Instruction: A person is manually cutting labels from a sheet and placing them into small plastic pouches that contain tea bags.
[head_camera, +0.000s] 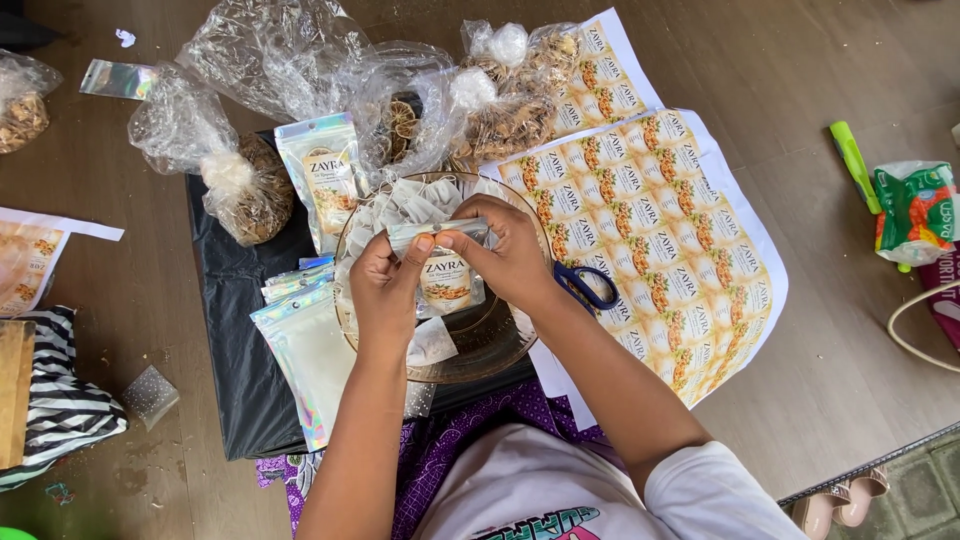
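Both hands hold a small shiny pouch (447, 277) with a printed label by its top edge, above a round glass bowl (480, 345). My left hand (385, 285) pinches the top's left end, and my right hand (507, 250) pinches the right end. White tea bags (400, 205) lie heaped in the far side of the bowl. A finished labelled pouch (325, 175) stands just beyond the bowl's left rim. A stack of blank holographic pouches (305, 350) lies to the left of my left forearm.
A black sheet (225, 300) covers the floor under the bowl. Clear plastic bags of dried ingredients (250, 190) sit behind. Printed label sheets (660, 230) lie to the right, with blue-handled scissors (585, 285) on their edge. A green marker (855, 165) and a snack packet (915, 210) lie far right.
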